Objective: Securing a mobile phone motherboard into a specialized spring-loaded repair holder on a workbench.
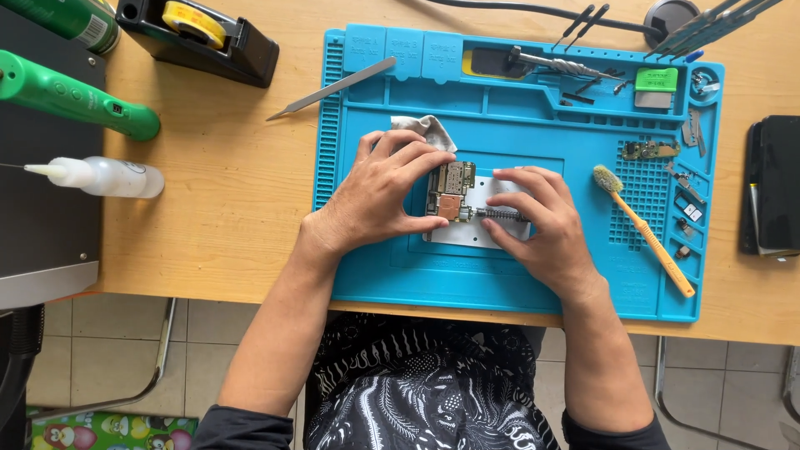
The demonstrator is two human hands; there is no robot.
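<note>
Your left hand pinches a small circuit board at the centre of the frame, over the blue work mat. Your right hand has its fingers closed on a knurled metal screwdriver, tip at the board's lower edge.

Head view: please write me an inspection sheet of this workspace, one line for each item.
Surface: wooden table with a blue mat on it.
Job's things: circuit board clamped in a small holder at mat centre.
Clutter: orange brush, tweezers, tape dispenser, squeeze bottle, green tool, cloth, small parts, dark phone.
Hands: left hand grips the board's left edge; right hand holds the holder's screw.
Cables: one black cable at the top edge.
Surroundings: tiled floor, chair legs.
</note>
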